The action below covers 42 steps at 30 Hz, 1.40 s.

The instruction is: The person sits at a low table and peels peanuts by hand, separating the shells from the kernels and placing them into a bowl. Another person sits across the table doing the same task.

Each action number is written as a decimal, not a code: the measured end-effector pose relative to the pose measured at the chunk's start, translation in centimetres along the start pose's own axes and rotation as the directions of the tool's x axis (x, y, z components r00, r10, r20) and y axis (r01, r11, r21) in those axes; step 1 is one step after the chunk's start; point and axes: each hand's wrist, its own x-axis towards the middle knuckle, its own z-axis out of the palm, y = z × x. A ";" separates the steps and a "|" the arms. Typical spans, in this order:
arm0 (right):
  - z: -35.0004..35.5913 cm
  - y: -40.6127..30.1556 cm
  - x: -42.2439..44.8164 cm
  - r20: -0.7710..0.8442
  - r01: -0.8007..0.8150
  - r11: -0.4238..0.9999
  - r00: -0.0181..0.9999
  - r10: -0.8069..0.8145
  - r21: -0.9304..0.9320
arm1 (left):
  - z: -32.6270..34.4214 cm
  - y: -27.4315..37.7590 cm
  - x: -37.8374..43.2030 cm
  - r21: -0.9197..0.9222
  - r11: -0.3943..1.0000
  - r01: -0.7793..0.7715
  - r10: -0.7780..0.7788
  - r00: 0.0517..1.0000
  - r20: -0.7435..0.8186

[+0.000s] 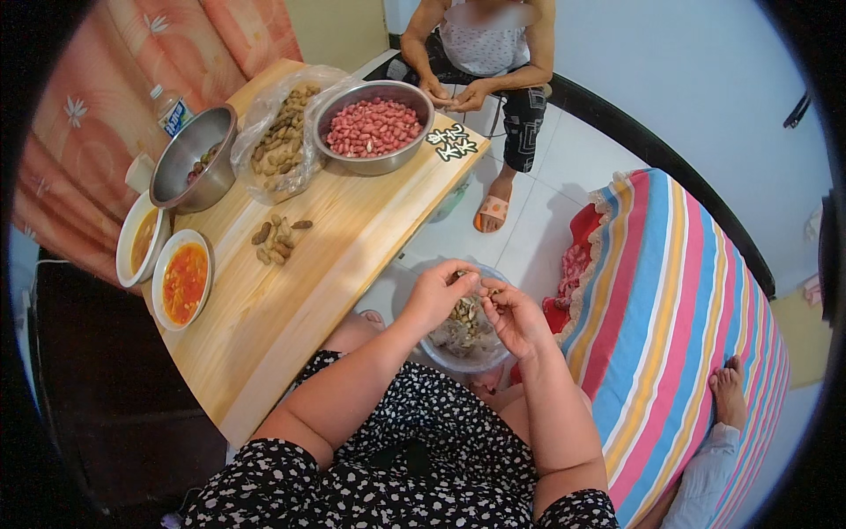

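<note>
My left hand (439, 295) and my right hand (517, 317) are close together above a lined plastic bin (492, 362) on the floor. Between the thumb and fingers of my right hand is a small brown peanut piece (494, 291). The left fingertips are bent inward, and whether they pinch anything is too small to tell. Broken peanut shells (466, 317) lie in the bin below. To the left, a small heap of unshelled peanuts (279, 243) rests on the wooden table (317, 264).
The table also bears a metal bowl of red-skinned peanuts (373, 129), a clear bag of peanuts (284, 139), another metal bowl (195, 168), two food bowls (182, 284) (140, 244) and a bottle (170, 109). Another person (489, 53) sits opposite. A striped bed (667, 297) stands at right, a foot (729, 390) on it.
</note>
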 end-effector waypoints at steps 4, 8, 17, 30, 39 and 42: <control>-1.8 0.7 1.2 0.068 -0.030 0.993 0.997 0.022 0.110 | 0.0 -0.3 0.4 -0.172 0.984 0.044 -0.035 0.998 0.056; -3.6 1.3 2.3 0.119 -0.050 0.990 0.992 0.035 0.132 | 0.5 0.2 0.1 -0.009 0.997 -0.073 0.073 0.994 0.080; -1.2 1.7 1.3 0.104 -0.044 0.988 0.994 0.029 0.147 | 1.1 1.6 -1.0 0.315 0.908 -0.275 0.271 0.961 0.057; -2.5 1.7 1.9 0.211 -0.032 0.969 0.977 -0.021 0.244 | 1.2 1.4 -0.9 0.424 0.809 -0.406 0.402 0.910 0.106; -1.9 0.0 0.9 0.109 0.135 0.980 0.982 -0.152 0.147 | -0.1 -0.8 0.6 0.114 0.991 -0.063 0.060 0.998 0.028; -1.4 -0.3 0.6 0.095 0.161 0.981 0.980 -0.172 0.110 | 0.4 -0.4 0.3 -0.020 0.999 0.027 -0.024 0.994 0.105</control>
